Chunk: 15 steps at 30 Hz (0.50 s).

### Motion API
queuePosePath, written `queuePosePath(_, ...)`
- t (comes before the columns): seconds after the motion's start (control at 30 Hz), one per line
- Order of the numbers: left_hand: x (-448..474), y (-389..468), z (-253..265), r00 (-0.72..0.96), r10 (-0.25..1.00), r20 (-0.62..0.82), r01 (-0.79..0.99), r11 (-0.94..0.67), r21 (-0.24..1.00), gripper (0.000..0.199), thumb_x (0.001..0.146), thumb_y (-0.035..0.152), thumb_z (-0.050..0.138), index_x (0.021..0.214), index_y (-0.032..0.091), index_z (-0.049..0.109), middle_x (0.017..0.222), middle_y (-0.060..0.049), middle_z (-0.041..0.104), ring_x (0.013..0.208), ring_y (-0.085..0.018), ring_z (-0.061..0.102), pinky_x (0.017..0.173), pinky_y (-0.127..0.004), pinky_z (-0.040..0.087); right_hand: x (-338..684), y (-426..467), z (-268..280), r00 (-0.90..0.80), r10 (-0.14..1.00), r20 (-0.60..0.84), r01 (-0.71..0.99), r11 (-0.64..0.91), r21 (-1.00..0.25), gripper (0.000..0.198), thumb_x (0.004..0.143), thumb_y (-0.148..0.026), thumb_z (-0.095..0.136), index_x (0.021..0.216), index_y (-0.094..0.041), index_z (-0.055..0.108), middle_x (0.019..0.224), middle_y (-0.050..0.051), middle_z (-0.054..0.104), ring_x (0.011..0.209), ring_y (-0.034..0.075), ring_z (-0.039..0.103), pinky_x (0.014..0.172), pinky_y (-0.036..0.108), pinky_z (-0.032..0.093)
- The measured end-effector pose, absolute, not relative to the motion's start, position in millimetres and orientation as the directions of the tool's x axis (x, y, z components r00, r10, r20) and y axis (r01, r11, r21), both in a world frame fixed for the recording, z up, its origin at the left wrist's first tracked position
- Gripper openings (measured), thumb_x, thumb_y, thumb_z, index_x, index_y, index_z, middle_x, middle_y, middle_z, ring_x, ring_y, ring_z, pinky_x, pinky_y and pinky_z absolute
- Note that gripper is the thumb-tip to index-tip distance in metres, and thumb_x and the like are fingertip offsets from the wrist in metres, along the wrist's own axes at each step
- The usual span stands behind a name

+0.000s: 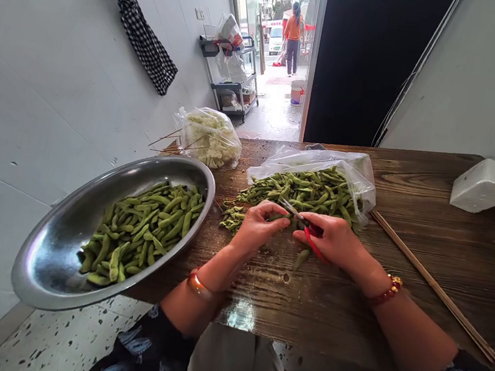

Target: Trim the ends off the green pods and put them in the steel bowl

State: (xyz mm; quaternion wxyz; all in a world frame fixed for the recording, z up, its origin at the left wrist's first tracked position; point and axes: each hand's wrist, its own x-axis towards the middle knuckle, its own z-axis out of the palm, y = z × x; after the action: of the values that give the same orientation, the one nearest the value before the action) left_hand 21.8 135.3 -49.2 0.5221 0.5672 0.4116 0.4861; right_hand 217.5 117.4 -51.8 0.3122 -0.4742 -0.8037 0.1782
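My left hand [260, 228] pinches a green edamame pod [277, 217] between thumb and fingers, over the wooden table. In my right hand [330, 238] is a pair of red-handled scissors [312, 242], its blades pointing left, close to the pod. Just beyond both hands, a heap of edamame pods [307, 188] spills out of a clear plastic bag [362, 165]. One loose pod [301, 259] is below my right hand. On the left, a large steel basin [48, 255] holds many pods [148, 229].
A clear bag of pale cauliflower-like pieces [212, 137] with thin sticks stands behind the basin. Long wooden skewers [429, 278] lie on the table [414, 192] at right, near a white box [484, 187]. Beyond the doorway, a person [292, 37] stands outside; a shelf cart [231, 77] is beside the wall.
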Motion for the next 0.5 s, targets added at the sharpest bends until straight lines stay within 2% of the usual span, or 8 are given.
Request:
queuePosePath(0.13,20.1,136.0,-47.4,0.157,0.987,0.020,-0.116,-0.002,0.993,0.021,0.066,0.028,0.077,0.079,0.016,0.064,0.065,0.004,0.055,0.055,-0.005,0.044,0.051,-0.018,0.033,218.9,120.3,-56.2,-0.260,0.896,0.359,0.667,0.436,-0.605,0.045,0.081,-0.050,0.064,0.113,-0.020,0.067,0.082,0.004,0.070,0.067,0.017,0.061,0.064,0.029,0.047)
queuePosePath(0.23,18.7,137.1,-45.5,0.201,0.977,-0.072,-0.232,0.119,0.965,0.027,0.067,0.033,0.076,0.081,0.017,0.059,0.062,0.005,0.054,0.046,-0.004,0.039,0.041,-0.017,0.023,218.1,119.3,-55.9,-0.271,0.888,0.370,0.675,0.450,-0.585,0.046,0.081,-0.050,0.064,0.115,-0.020,0.066,0.082,0.004,0.068,0.068,0.018,0.060,0.065,0.029,0.048)
queuePosePath(0.33,18.2,137.8,-44.0,0.241,0.966,-0.097,-0.294,0.167,0.941,0.030,0.066,0.032,0.076,0.080,0.016,0.056,0.069,0.001,0.060,0.047,-0.004,0.042,0.038,-0.016,0.021,216.0,116.5,-53.9,-0.302,0.874,0.380,0.682,0.476,-0.555,0.046,0.080,-0.048,0.066,0.116,-0.021,0.065,0.079,0.003,0.066,0.067,0.017,0.059,0.063,0.028,0.047)
queuePosePath(0.5,20.9,133.9,-41.5,0.293,0.949,-0.116,-0.290,0.204,0.935,0.031,0.067,0.033,0.076,0.083,0.015,0.055,0.068,0.001,0.061,0.044,-0.002,0.039,0.037,-0.015,0.018,214.3,114.8,-55.2,-0.348,0.853,0.390,0.694,0.513,-0.504,0.049,0.080,-0.051,0.065,0.118,-0.022,0.063,0.084,0.004,0.066,0.069,0.017,0.060,0.064,0.028,0.048)
